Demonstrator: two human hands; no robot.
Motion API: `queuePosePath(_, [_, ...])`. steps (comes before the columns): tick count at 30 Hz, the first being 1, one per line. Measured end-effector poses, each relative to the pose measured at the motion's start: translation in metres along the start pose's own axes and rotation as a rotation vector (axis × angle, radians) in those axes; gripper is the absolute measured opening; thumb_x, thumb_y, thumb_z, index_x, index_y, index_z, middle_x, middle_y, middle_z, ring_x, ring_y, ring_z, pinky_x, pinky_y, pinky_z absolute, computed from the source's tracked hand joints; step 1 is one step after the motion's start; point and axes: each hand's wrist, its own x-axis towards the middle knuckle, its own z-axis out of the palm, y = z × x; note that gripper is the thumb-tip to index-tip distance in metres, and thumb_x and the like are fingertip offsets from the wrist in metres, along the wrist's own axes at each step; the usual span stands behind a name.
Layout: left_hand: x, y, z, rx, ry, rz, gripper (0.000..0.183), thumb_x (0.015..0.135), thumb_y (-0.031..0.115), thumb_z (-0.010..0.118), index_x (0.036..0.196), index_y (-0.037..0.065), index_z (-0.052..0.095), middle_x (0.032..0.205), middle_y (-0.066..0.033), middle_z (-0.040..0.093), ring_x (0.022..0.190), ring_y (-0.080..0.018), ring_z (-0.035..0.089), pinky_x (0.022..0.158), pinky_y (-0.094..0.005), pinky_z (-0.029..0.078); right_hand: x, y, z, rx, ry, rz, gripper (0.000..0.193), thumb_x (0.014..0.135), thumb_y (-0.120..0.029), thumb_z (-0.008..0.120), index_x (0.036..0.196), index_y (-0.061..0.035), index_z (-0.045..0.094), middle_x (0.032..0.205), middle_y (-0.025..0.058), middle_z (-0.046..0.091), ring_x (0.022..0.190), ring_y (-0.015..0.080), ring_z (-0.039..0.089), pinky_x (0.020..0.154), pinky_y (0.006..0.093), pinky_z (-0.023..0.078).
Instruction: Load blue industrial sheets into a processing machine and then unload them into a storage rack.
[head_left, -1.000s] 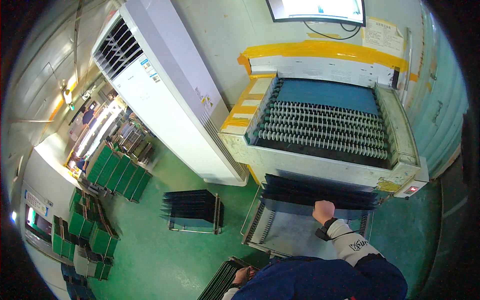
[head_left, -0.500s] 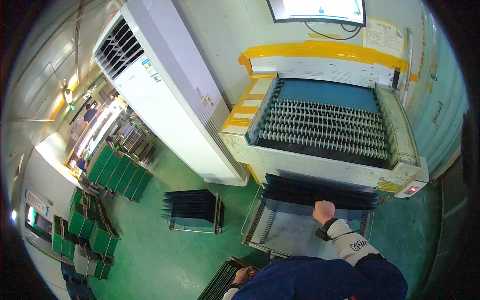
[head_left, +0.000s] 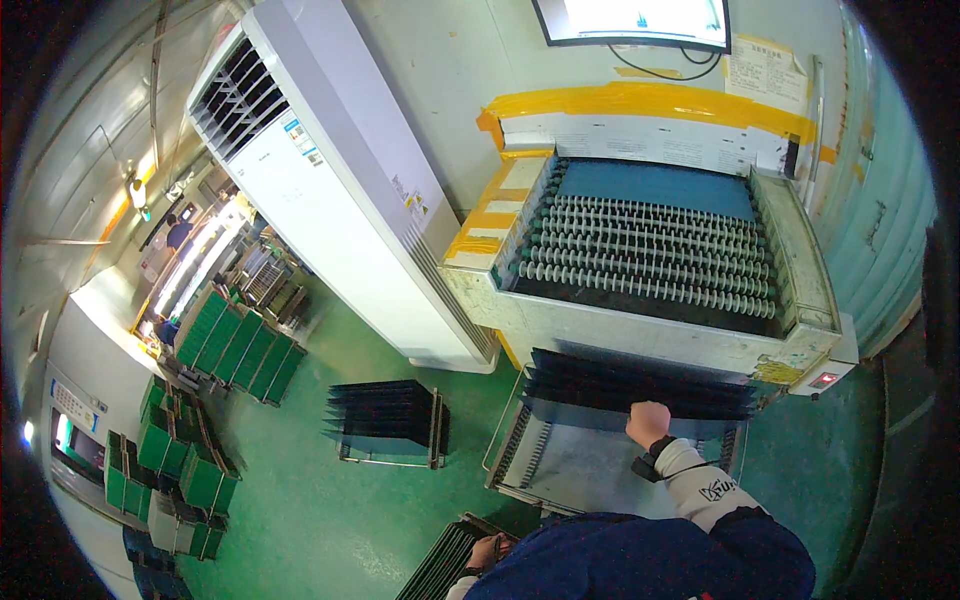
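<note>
Glossy grn floor (head_left: pixel 290 500). Nearest: dark slatted rack (head_left: pixel 435 565); next, wire rack (head_left: pixel 508 450) w/ grey base, dark sheets (head_left: pixel 600 385) standing tilted along its far edge. Small rack (head_left: pixel 438 435) of similar sheets sits on the floor to L. Beyond: roller machine (head_left: pixel 620 320) w/ yellow tape, blue sheet (head_left: pixel 655 190) at far end of its rollers; tall white A/C-type unit (head_left: pixel 330 200) to its L. Grn-panel racks (head_left: pixel 240 345) farther L; monitor (head_left: pixel 635 22) up on back wall.

Vs 1 s ago: blue sheet a touch farther back; L hand (head_left: pixel 488 552) & R hand (head_left: pixel 648 423) look same.

L hand's at slatted rack's R edge, fingers curled; can't tell if gripping. R hand's fisted at dark sheets' near side, abt mid-length; can't tell if pinching one.
</note>
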Motion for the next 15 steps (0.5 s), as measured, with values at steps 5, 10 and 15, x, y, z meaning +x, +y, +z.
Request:
queuePosePath(5, [-0.005,0.003,0.005,0.045,-0.002,0.041,0.024,0.092,0.026,0.056,0.097,0.003,0.061,0.081,-0.0057,0.065,0.071,-0.0176,0.062,0.064,-0.0294,0.050,0.000,-0.001,-0.002,0.003,-0.013,-0.004,0.016,0.066,-0.021,0.063,0.070,-0.0061,0.068,0.071,0.0159,0.065,0.070,0.0336,0.064,0.062,0.0438,0.050])
queuePosePath(10, [-0.008,0.002,0.012,0.038,0.066,0.095,0.024,0.092,0.026,0.056,0.096,0.002,0.061,0.080,-0.0054,0.065,0.069,-0.0167,0.062,0.064,-0.0293,0.050,0.000,0.000,-0.004,0.002,-0.020,0.005,0.016,0.066,-0.021,0.064,0.070,-0.0061,0.069,0.071,0.0159,0.065,0.070,0.0337,0.064,0.062,0.0436,0.051])
queuePosePath(15, [-0.013,0.006,0.013,0.216,0.105,0.129,0.026,0.091,0.026,0.058,0.095,0.001,0.062,0.078,-0.0048,0.065,0.068,-0.0151,0.062,0.061,-0.0279,0.050,0.000,-0.001,-0.004,0.008,-0.045,0.010,0.017,0.065,-0.022,0.065,0.071,-0.0062,0.069,0.072,0.0156,0.065,0.071,0.0337,0.064,0.063,0.0433,0.051])
